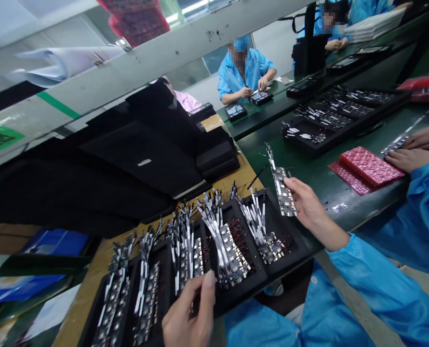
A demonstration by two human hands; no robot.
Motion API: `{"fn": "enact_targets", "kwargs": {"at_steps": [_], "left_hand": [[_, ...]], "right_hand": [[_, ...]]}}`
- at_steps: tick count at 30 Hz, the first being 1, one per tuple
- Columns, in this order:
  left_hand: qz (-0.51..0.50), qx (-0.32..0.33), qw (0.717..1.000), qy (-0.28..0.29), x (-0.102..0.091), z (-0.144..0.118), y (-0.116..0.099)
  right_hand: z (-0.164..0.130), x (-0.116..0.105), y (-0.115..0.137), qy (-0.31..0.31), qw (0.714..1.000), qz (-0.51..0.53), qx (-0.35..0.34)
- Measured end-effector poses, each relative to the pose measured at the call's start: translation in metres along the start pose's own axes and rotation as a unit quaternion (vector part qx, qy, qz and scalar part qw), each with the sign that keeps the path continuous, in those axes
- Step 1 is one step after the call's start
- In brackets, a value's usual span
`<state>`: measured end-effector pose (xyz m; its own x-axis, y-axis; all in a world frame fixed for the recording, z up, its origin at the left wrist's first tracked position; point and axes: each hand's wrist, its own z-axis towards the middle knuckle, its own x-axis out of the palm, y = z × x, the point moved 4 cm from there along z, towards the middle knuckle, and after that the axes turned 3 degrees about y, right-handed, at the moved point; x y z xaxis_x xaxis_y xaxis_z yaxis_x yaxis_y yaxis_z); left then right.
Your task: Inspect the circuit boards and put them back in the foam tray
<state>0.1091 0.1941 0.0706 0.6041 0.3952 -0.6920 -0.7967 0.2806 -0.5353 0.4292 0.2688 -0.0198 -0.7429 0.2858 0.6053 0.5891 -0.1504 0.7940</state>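
Head view: right hand [308,205] pinches circuit board strip [283,190] above tray, clear of others. Left hand [187,315], fingers curled, grips near edge of black tray [250,284], steadying it.

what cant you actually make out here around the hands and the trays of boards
- Left hand: palm and wrist cut off by the bottom edge of the head view; its fingers cover the tray edge.
- Strip of boards in the right hand: markings too small; lower end hidden behind the fingers.
- Black tray: left end runs off the frame.
- Far trays: parts too small to identify.
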Motion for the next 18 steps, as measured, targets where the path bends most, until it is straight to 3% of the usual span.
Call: {"fn": "enact_targets", "kwargs": {"at_steps": [5, 12, 15, 18], "left_hand": [[-0.031, -0.002, 0.998, 0.048, 0.015, 0.000, -0.010], [-0.063, -0.009, 0.995, 0.079, 0.023, 0.005, -0.016], [-0.070, 0.008, 0.991, 0.118, 0.030, 0.009, -0.021], [-0.078, 0.036, 0.986, 0.139, 0.037, 0.011, -0.029]], "right_hand": [[-0.001, -0.001, 0.002, 0.015, 1.000, -0.001, 0.024], [-0.019, 0.013, 0.010, 0.045, 0.995, -0.087, -0.009], [-0.025, 0.024, 0.007, 0.103, 0.976, -0.190, -0.019], [-0.025, 0.031, -0.003, 0.167, 0.950, -0.263, 0.031]]}}
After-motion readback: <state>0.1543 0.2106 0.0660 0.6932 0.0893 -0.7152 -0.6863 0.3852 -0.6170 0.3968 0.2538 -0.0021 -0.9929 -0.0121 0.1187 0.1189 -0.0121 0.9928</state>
